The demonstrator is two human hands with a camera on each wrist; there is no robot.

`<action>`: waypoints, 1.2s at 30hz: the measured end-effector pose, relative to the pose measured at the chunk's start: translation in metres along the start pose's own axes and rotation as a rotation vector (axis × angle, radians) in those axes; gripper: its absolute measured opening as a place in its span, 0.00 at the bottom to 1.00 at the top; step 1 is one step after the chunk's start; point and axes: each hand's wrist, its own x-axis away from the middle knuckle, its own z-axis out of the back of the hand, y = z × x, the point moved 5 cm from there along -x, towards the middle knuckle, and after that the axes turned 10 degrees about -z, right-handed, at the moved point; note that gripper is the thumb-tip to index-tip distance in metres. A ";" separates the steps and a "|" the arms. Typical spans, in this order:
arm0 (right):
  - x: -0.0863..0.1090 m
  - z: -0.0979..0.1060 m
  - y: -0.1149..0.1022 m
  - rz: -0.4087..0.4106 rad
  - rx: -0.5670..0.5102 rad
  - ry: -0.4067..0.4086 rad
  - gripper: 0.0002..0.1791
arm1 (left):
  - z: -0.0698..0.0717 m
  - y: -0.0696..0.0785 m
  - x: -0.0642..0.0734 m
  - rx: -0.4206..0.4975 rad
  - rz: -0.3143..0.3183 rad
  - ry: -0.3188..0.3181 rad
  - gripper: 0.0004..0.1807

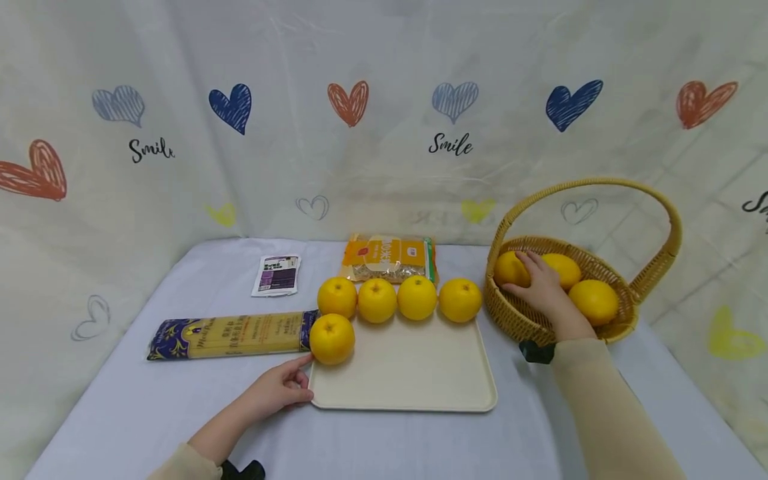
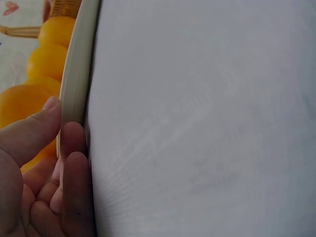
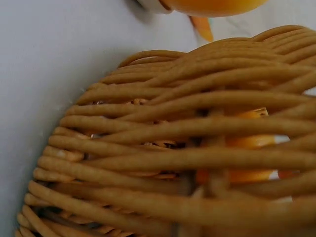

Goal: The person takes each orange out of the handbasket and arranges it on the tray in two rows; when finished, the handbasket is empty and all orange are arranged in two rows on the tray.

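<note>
My left hand [image 1: 273, 391] grips the left edge of a cream rectangular tray [image 1: 414, 373]; in the left wrist view its thumb [image 2: 42, 121] lies over the rim and fingertips are underneath. Several oranges line the tray's back edge, the rightmost orange [image 1: 460, 300] near the corner. Another orange [image 1: 332, 339] sits at the left side, close to my left hand. My right hand [image 1: 545, 283] reaches into a wicker basket [image 1: 510, 313], thumb and fingers around an orange [image 1: 510, 269] at its left. Two more yellow-orange fruits [image 1: 594, 302] lie beside it. Only basket weave fills most of the right wrist view.
A tall handle [image 1: 591, 181] arches over the basket. Behind the tray lies an orange-labelled bag of grain [image 1: 390, 259]. A pack of noodles [image 1: 240, 335] lies left of the tray, with a small white and purple packet [image 1: 277, 275] behind it. A heart-printed curtain [image 1: 384, 180] backs the table.
</note>
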 end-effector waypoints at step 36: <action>-0.007 -0.010 0.013 -0.150 -0.099 -0.001 0.42 | 0.000 0.006 0.003 0.021 0.006 0.013 0.44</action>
